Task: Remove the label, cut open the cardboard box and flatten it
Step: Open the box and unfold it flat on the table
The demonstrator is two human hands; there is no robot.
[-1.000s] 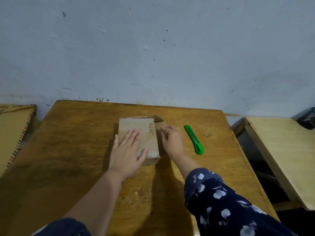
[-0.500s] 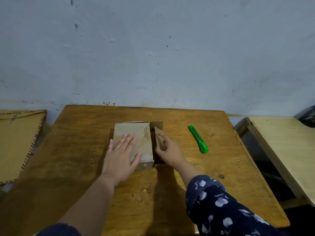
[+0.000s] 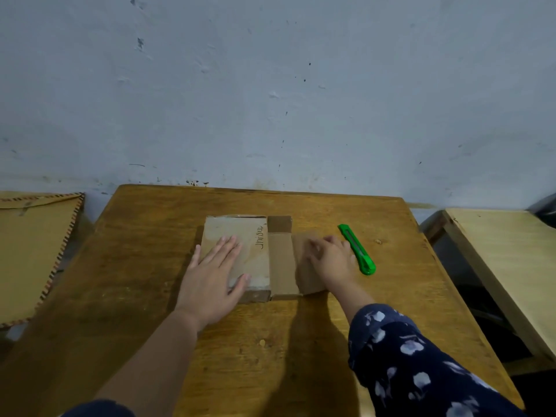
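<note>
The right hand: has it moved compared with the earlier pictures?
Yes. The right hand has moved to the right, folding a flap of the cardboard box outward, and is now much closer to the green cutter.
</note>
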